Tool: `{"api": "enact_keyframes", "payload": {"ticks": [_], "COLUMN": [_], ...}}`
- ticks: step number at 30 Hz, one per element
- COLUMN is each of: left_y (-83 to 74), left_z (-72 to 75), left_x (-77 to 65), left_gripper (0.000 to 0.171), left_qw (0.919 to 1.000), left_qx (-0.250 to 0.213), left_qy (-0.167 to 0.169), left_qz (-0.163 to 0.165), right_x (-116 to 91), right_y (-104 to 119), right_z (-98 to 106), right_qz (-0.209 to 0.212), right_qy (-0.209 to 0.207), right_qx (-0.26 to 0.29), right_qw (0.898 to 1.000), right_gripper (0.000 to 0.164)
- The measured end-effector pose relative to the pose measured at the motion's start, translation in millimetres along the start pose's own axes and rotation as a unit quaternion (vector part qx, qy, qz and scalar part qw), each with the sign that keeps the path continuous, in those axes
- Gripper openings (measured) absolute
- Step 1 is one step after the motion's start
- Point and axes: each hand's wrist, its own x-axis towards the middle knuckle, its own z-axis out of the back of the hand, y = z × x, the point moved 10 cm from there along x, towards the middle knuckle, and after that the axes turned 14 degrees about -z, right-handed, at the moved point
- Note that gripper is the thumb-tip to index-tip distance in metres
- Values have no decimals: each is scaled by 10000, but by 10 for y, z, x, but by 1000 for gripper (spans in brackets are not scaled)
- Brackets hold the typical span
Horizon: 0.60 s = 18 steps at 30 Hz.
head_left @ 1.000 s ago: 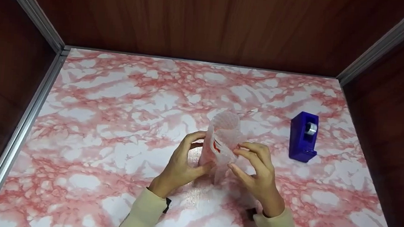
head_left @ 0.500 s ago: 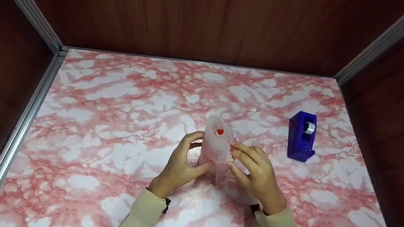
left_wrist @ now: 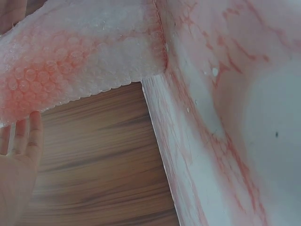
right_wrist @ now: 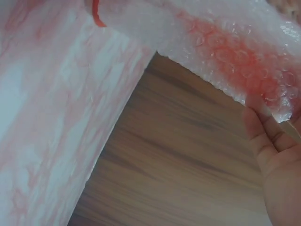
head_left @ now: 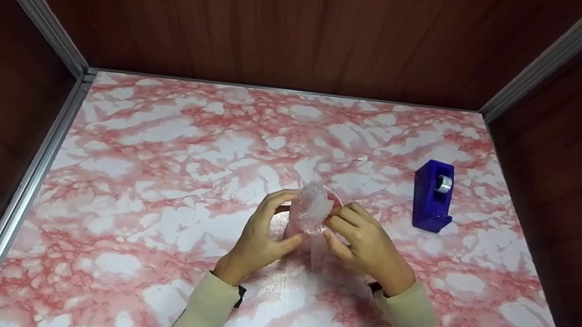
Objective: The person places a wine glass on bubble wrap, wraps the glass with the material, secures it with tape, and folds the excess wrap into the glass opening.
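Observation:
Bubble wrap [head_left: 313, 208] stands upright on the table around something, mostly hidden, that shows red through the bubbles. In the left wrist view the wrap [left_wrist: 47, 70] has a reddish patch in its upper part. My left hand [head_left: 262, 235] holds the wrapped thing from the left, fingers behind and thumb in front. On the other side my right hand [head_left: 366, 243] pinches the wrap near its top with bent fingers. The right wrist view has a red strip [right_wrist: 98, 14] at the lower end of the bundle.
A purple tape dispenser [head_left: 432, 198] with a clear roll stands to the right on the red-and-white marbled table [head_left: 133, 196]. Dark wood panels [head_left: 293, 30] with metal rails enclose the back and sides.
The top of the wrap, which gaped and showed a red spot inside, is now folded over. My right hand has moved slightly left and its fingers have bent in. The left hand stays put.

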Motion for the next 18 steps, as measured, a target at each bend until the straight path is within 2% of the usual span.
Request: {"api": "enact_keyframes", "payload": {"ticks": [5, 10, 18], "left_y": [-2, -19, -41], "left_z": [-10, -1, -13], "left_x": [13, 18, 11], "left_gripper": [68, 68, 55], "left_qw": [9999, 9998, 9984], "left_qx": [-30, -2, 408], "left_qy": [-79, -110, 128], "left_qz": [-57, -159, -368], "right_x": [-6, -3, -11], "right_y": [-5, 8, 30], "right_z": [-21, -28, -25], "right_qz": [87, 150, 259], "right_qy": [145, 68, -201], "right_qx": [-160, -154, -144], "right_qw": [9997, 9997, 9994], "right_gripper": [18, 19, 22]}}
